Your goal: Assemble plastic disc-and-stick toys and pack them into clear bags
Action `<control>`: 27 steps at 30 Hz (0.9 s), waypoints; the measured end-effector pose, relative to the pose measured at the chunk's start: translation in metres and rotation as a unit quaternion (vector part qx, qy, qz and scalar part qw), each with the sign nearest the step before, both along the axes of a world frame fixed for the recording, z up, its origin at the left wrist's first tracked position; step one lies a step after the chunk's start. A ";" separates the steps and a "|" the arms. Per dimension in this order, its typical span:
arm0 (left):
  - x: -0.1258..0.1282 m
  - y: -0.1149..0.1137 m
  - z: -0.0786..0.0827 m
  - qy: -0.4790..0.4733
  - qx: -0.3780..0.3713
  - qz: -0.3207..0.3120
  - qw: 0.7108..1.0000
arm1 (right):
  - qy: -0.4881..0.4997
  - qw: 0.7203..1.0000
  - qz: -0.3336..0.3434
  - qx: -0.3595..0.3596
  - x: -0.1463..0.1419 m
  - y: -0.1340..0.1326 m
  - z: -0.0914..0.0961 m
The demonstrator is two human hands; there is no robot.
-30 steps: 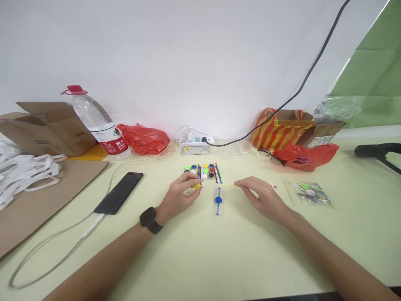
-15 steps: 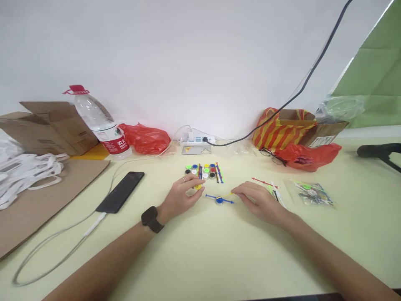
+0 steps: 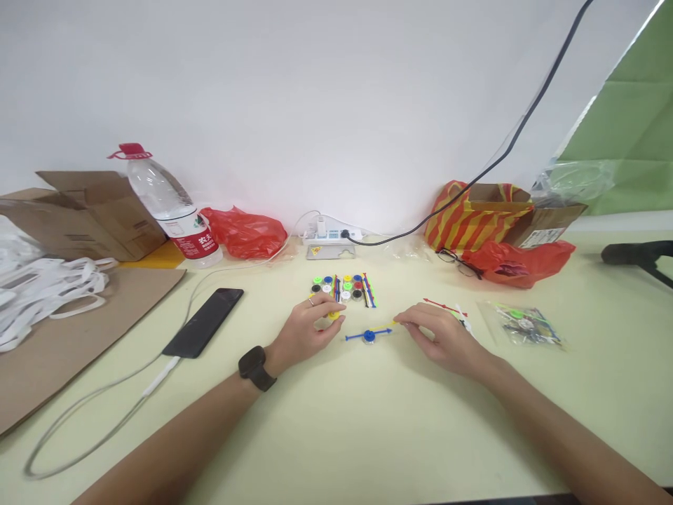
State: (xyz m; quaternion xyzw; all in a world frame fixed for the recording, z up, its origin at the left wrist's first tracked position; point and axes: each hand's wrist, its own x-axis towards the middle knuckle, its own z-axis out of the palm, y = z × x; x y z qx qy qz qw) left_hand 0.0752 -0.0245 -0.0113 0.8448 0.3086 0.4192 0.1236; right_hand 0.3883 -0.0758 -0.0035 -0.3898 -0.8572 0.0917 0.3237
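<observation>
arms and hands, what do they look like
No sleeves show on either forearm. The left hand has a thin ring on one finger and a black watch at its wrist. The right hand shows nothing worn.

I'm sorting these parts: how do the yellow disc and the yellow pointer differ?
The yellow disc is round; the yellow pointer is long and thin. The left hand holds the yellow disc, while the right hand pinches the yellow pointer by one end. Both are yellow.
</observation>
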 end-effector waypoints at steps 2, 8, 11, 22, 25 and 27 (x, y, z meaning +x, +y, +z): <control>0.000 0.000 0.000 -0.001 0.001 0.000 1.000 | -0.002 1.000 0.001 -0.001 0.000 0.000 0.000; 0.000 0.000 0.001 0.003 0.001 0.000 1.000 | -0.009 1.000 0.006 -0.012 -0.001 -0.001 0.000; 0.000 0.000 0.001 0.001 0.004 -0.001 1.000 | -0.012 1.000 0.003 -0.010 -0.001 -0.001 0.000; 0.001 0.000 0.001 0.000 -0.001 -0.003 1.000 | -0.024 1.000 0.009 -0.002 -0.001 -0.001 0.002; 0.000 0.000 0.002 0.002 -0.002 -0.003 1.000 | -0.027 1.000 0.011 0.003 -0.001 -0.001 0.002; 0.000 -0.001 0.002 0.002 -0.001 -0.001 1.000 | -0.027 1.000 0.011 0.007 -0.001 -0.001 0.002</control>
